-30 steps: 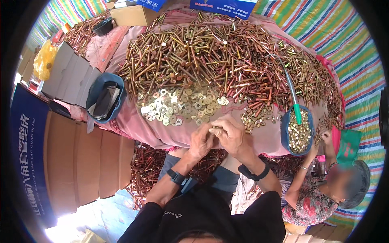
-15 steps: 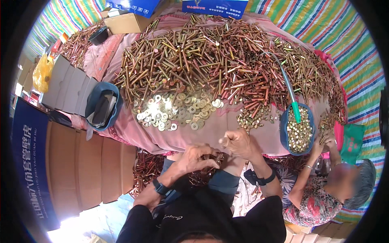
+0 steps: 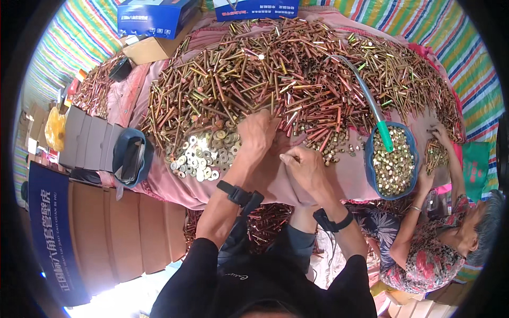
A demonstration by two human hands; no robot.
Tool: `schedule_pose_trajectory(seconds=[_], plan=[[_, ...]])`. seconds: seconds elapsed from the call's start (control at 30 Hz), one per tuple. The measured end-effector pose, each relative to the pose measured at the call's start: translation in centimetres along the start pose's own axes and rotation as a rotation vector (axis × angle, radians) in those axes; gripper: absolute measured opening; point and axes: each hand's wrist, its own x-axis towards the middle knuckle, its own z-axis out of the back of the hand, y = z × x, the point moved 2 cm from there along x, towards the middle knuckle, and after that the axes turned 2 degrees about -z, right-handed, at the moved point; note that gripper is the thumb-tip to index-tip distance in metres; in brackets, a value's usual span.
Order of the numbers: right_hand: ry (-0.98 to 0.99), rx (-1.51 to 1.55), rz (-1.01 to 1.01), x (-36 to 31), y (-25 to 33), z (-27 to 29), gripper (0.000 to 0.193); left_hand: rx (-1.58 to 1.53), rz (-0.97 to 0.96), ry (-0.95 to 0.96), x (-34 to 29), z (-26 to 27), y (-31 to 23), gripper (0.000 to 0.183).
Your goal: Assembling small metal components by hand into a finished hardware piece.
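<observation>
My left hand point(image 3: 257, 131) reaches over the table to the near edge of a big heap of long reddish-gold bolts point(image 3: 212, 87). Its fingers bend down among the bolts, and the fingertips are hidden. Beside its wrist lies a pile of flat, shiny washers point(image 3: 204, 156). My right hand point(image 3: 306, 165) is held over the pink cloth point(image 3: 254, 185), thumb and fingertips pinched together. Whatever that pinch holds, if anything, is too small to make out. Just beyond it lies a loose scatter of small brassy nuts point(image 3: 331, 151).
A blue tub point(image 3: 417, 164) of nuts, with a green-ended clear tube point(image 3: 383, 130), stands on the right. Beyond it a co-worker point(image 3: 429, 249) handles bolts. Another blue tub point(image 3: 148, 164) and cardboard boxes point(image 3: 119, 228) are on the left. More bolts point(image 3: 270, 217) lie below the table edge.
Both hands were near my lap at the table's front edge. My left hand has gone forward to the bolts; my right has moved slightly forward and lowered its fingers. The view has shifted a little.
</observation>
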Motion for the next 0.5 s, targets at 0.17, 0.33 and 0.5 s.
schedule_pose_trajectory(seconds=[0.17,0.33,0.5], plan=[[-0.039,-0.012,0.07,2.3,-1.1,-1.3,0.018,0.017,0.009,-0.075,-1.0,-0.4,0.2,0.021],[-0.075,-0.034,0.121,3.6,-0.5,-2.1,0.016,-0.787,0.258,0.051,-2.0,3.5,1.5,0.012],[-0.091,-0.091,0.242,5.3,-0.8,-3.2,0.015,-0.584,0.125,-0.005,-3.8,5.4,1.6,0.013]])
